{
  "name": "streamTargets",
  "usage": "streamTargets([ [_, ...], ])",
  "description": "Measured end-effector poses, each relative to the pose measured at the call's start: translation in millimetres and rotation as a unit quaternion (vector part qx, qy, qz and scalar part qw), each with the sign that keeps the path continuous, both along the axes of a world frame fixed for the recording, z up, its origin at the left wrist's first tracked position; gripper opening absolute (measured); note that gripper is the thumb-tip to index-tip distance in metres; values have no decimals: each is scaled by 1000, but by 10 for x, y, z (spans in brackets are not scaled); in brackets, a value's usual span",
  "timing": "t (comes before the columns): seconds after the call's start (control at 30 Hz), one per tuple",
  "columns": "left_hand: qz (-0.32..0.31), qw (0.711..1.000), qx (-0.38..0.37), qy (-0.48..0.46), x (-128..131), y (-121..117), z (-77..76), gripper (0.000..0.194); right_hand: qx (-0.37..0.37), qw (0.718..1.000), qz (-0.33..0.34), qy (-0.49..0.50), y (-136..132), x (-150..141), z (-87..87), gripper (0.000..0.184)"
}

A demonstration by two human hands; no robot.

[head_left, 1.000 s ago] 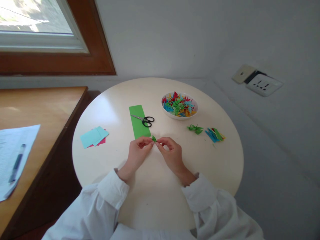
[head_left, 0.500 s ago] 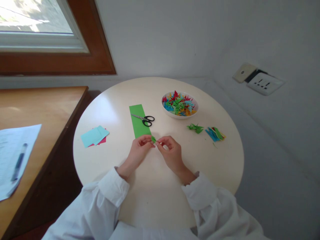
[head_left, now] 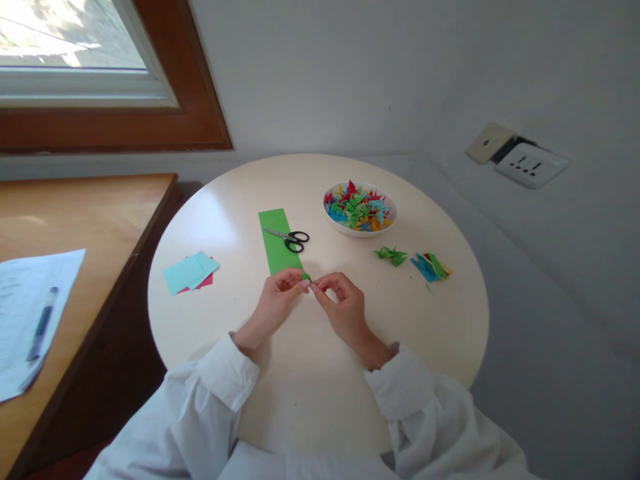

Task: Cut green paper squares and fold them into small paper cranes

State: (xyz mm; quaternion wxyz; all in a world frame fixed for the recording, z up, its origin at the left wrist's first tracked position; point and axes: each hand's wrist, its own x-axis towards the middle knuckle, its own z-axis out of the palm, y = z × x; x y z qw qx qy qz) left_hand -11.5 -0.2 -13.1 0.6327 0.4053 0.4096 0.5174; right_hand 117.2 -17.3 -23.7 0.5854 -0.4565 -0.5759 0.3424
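Observation:
Between my fingertips is a small folded piece of green paper point(head_left: 307, 277), partly hidden by the fingers. My left hand point(head_left: 283, 293) pinches it from the left side, and my right hand point(head_left: 341, 303) pinches its right end. Just beyond my left hand lies a green paper strip point(head_left: 277, 243), its near end touching or passing behind the fingers. Black-handled scissors point(head_left: 295, 240) rest across that strip, blades toward the left. To the right of my hands, small folded green paper cranes point(head_left: 391, 256) lie on the round white table point(head_left: 310, 393).
A white bowl point(head_left: 361, 233) full of colourful folded paper cranes stands at the back right. Narrow coloured paper strips point(head_left: 430, 267) lie at the right, light blue and red paper sheets point(head_left: 187, 272) at the left. A wooden desk point(head_left: 125, 220) holds printed sheets and a pen point(head_left: 43, 325).
The green folded paper has tilted slightly between my fingertips. Both hands stay in nearly the same place, and the other things on the table have not moved.

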Motion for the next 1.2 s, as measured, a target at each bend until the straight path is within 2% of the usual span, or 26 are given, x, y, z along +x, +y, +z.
streamTargets([
  [0.33,-17,1000,2,0,-29,6,-9,19,15,999,23,-20,-7,30,19,3],
  [0.57,-75,997,-26,-17,-59,26,-42,19,34,998,39,-18,13,109,57,5],
  [0.77,-144,988,-14,-57,-81,33,-42,15,67,994,64,-60,-19,129,157,15],
  [0.93,-146,987,-19,-63,-81,40,-51,15,107,984,35,-140,-16,151,198,25],
  [1.2,-123,988,-24,-86,-72,59,-119,12,187,957,16,-223,0,141,140,33],
])
